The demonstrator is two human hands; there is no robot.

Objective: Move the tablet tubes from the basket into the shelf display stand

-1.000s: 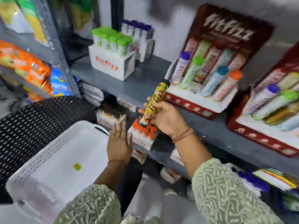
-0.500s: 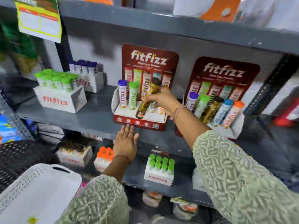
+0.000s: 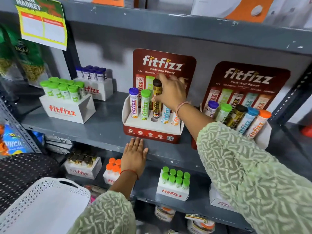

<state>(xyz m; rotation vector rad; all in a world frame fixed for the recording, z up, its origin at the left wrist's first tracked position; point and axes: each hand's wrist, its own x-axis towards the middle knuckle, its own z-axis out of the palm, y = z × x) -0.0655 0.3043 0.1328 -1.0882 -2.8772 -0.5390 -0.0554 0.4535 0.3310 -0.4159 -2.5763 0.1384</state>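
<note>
The right hand (image 3: 170, 92) is wrapped around the top half of a gold-and-black tube (image 3: 156, 100) with a dark brown cap, holding it upright at the middle slot of the red display stand (image 3: 152, 132) on the grey shelf (image 3: 101, 130). The tube's bottom end sits right at the round hole; can't really tell if it's in there yet or just above. Left of it in the same stand are a purple-capped tube (image 3: 133, 103) and a green-capped tube (image 3: 145, 103), both standing in their slots. On the right, a blue-labelled tube (image 3: 165, 115) and an orange-labelled one (image 3: 174, 119) poke out from under the wrist.

The left hand (image 3: 135, 154) is flat against the shelf's front edge just below the stand, fingers spread a little, holding nothing.

The white perforated basket (image 3: 42, 205) is down at bottom left, well apart from the stand; what's in it isn't visible. A second stand (image 3: 244, 81) just to the right holds five tubes.
</note>
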